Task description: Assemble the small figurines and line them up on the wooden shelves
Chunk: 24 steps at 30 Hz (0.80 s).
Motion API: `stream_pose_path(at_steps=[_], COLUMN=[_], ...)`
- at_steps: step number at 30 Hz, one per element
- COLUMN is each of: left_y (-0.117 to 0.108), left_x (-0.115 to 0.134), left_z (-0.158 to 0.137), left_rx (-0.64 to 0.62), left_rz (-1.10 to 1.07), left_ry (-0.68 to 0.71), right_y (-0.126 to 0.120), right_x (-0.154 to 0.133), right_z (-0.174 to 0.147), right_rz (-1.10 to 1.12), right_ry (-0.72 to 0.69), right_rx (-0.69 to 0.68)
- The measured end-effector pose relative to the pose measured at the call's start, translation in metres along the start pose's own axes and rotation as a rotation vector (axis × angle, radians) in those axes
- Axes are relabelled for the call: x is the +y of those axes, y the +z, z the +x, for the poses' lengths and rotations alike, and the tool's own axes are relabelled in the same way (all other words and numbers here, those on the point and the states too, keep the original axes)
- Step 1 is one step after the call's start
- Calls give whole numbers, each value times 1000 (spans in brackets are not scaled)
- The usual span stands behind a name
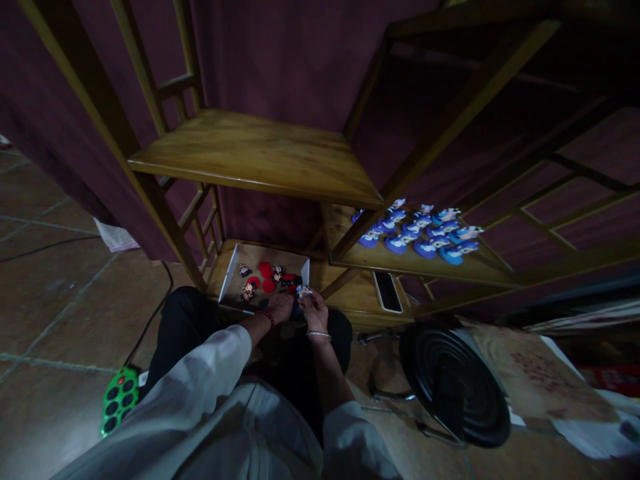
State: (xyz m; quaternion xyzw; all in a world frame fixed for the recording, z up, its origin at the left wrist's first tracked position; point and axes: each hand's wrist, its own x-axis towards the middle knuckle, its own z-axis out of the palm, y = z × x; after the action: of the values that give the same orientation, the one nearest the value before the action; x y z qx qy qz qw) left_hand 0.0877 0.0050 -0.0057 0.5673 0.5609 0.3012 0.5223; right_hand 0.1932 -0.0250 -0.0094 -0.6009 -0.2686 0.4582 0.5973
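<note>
My right hand (316, 313), with a pale bracelet at its wrist, pinches a small blue-and-white figurine (303, 291) over the right front corner of a shallow white box (231, 275). Close beside it, my left hand (281, 307) has its fingers curled in at the box's front edge; what they hold is hidden. Inside the box lie small dark figurines (247, 291) and several round red bases (269, 286). On the shelf to the right, several figurines (425, 230) in white and blue stand in rows on round blue-purple bases.
A wooden shelf board (260, 153) juts out above the box. A phone-like dark slab with a white rim (387, 292) lies on the lower board. A round black stool (455, 387) stands at the right. A green power strip (120, 400) and its cable lie on the floor at the left.
</note>
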Motion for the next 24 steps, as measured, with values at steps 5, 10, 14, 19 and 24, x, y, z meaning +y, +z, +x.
stream_pose_path(at_steps=[5,10,14,19,24], left_y=[-3,-3,-5,-14,-24], left_x=[1,-2,-4,-7,-9], left_z=[0,0,0,-2,-3], left_rx=[-19,-52,-115,-164,-140], left_rz=[148,292,416,515,477], left_ry=[61,81,54,-2,-43], right_y=[0,2,4,7,12], right_x=[0,0,1,-1,-1], right_z=[1,0,-1,-5,-10], right_rz=[10,7,-3,-62,-62], right_ry=[13,3,-9,-11,17], right_rx=[10,14,28,5,-6])
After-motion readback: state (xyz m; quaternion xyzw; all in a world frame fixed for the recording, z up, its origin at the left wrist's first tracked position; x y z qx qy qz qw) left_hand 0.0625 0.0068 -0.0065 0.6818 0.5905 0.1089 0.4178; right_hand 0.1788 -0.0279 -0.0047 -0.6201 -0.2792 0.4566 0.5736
